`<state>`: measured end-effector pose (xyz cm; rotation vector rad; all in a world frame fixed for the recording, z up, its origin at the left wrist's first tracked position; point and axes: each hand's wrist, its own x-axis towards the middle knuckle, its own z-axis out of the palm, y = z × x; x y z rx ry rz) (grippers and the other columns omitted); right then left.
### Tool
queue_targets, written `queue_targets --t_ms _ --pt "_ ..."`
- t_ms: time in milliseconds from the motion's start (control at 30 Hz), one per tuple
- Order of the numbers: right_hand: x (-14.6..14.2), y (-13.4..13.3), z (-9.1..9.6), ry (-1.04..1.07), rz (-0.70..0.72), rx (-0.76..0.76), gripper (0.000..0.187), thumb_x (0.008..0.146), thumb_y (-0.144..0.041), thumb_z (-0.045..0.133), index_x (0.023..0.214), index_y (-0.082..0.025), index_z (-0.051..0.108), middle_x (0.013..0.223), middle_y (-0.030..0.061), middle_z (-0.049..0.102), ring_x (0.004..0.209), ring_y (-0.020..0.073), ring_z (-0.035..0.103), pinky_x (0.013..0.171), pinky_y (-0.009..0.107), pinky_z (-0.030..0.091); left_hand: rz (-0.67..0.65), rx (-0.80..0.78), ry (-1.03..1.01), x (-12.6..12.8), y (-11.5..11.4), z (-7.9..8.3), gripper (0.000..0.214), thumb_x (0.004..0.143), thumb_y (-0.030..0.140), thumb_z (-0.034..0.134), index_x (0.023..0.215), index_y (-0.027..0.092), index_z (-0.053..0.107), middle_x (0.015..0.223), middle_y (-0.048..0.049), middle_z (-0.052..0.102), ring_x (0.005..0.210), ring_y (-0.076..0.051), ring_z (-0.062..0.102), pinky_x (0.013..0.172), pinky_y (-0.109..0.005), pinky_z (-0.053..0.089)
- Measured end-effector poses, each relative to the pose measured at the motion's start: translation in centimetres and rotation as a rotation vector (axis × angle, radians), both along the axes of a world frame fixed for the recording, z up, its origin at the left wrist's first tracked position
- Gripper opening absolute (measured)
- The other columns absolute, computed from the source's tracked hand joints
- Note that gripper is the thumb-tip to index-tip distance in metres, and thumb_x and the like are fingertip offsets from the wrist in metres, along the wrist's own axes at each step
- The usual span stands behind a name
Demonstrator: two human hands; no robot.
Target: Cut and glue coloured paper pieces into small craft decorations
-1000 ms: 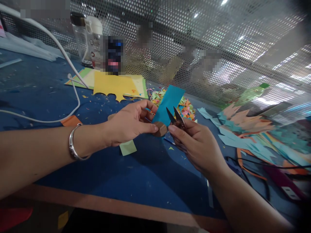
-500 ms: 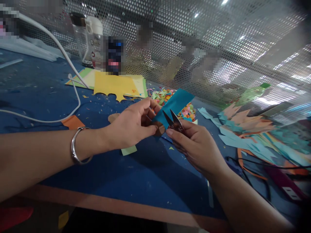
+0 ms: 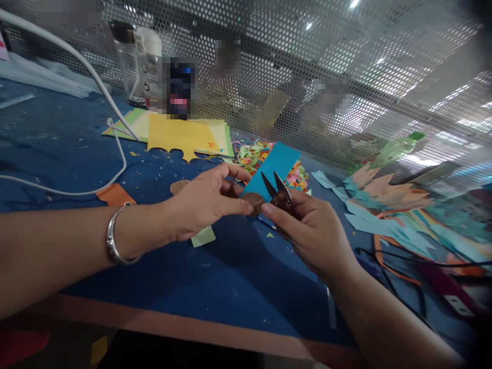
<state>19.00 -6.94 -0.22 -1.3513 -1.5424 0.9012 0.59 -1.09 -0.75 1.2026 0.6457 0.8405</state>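
Observation:
My left hand (image 3: 205, 205) is closed on a blue paper strip (image 3: 274, 164) and a brown rounded piece (image 3: 253, 203) that lies against the strip's near end, pinched between thumb and fingers. The strip slants up and away to the right. In my right hand (image 3: 317, 233) is a pair of small dark scissors (image 3: 283, 199), gripped by the handles, which the fingers mostly hide. Their blades stand apart and point up in front of the strip. Whether they touch the paper I cannot tell. Beyond the strip lies a heap of colourful paper scraps (image 3: 253, 151).
Yellow paper (image 3: 175, 134) with a scalloped edge lies on pale sheets at the back. Two bottles (image 3: 128, 66) stand behind it. A white cable (image 3: 88, 61) arches at left. Cut blue and peach pieces (image 3: 388, 192) are piled at right, near black cables (image 3: 417, 263).
The blue strip has shifted slightly left and turned, and more of the brown piece shows. My left fingers have moved a little lower. The scissors stay in my right hand, blades apart.

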Motion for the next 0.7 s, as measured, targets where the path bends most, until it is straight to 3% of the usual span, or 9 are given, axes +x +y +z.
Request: queue_targets --t_ms 167,267,700 --pt "0.11 0.05 0.01 -0.023 -0.020 0.051 0.024 0.083 -0.040 0.070 0.076 -0.019 0.061 0.052 -0.0076 0.037 0.045 0.0075 0.027 0.042 0.025 0.021 -0.030 -0.135 0.007 0.03 -0.25 0.25 0.023 0.061 0.008 0.081 0.072 0.012 0.062 0.066 0.0040 0.062 0.064 -0.007 0.056 0.069 -0.024 0.044" --pt "0.10 0.13 0.12 -0.053 -0.008 0.071 0.021 0.085 -0.037 0.069 0.077 -0.019 0.062 0.053 -0.0071 0.040 0.045 0.0072 0.028 0.043 0.024 0.023 -0.026 -0.164 0.025 0.11 -0.30 0.20 0.019 0.062 0.012 0.082 0.068 0.013 0.064 0.064 0.0038 0.063 0.063 -0.008 0.055 0.067 -0.024 0.044" --pt "0.20 -0.01 0.10 -0.107 -0.040 0.084 0.027 0.083 -0.044 0.070 0.077 -0.018 0.062 0.059 -0.0048 0.042 0.049 0.0082 0.031 0.043 0.024 0.022 -0.008 0.034 0.118 -0.24 -0.25 0.19 0.015 0.067 0.020 0.081 0.067 0.013 0.068 0.068 0.0012 0.065 0.066 -0.010 0.057 0.065 -0.026 0.041"
